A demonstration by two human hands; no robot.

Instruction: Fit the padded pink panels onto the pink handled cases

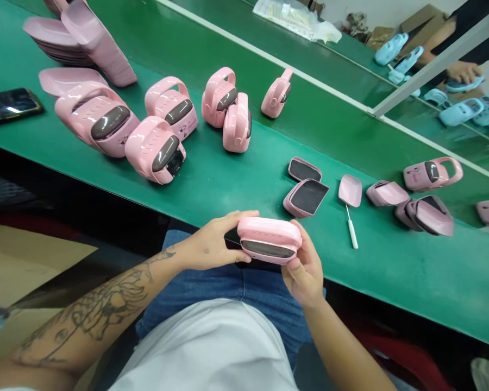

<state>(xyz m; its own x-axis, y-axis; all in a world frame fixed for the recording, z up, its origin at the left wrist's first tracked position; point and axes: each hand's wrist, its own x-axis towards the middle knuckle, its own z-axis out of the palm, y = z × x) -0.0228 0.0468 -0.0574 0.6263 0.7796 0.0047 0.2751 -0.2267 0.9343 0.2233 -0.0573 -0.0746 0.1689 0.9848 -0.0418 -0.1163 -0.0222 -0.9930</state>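
As the left hand (212, 241) and right hand (303, 266) clasp a pink plastic case (269, 240), a white stick (352, 231) lies at three o'clock

From here I cannot tell well what is the dark object (258, 265) under the pink plastic case (269, 233), and the phone (10, 106) is cut by the left edge.

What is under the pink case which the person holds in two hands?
Below the pink plastic case, between the left hand and right hand, a dark flat piece shows, above blue denim jeans. The case covers most of it, hiding its shape.
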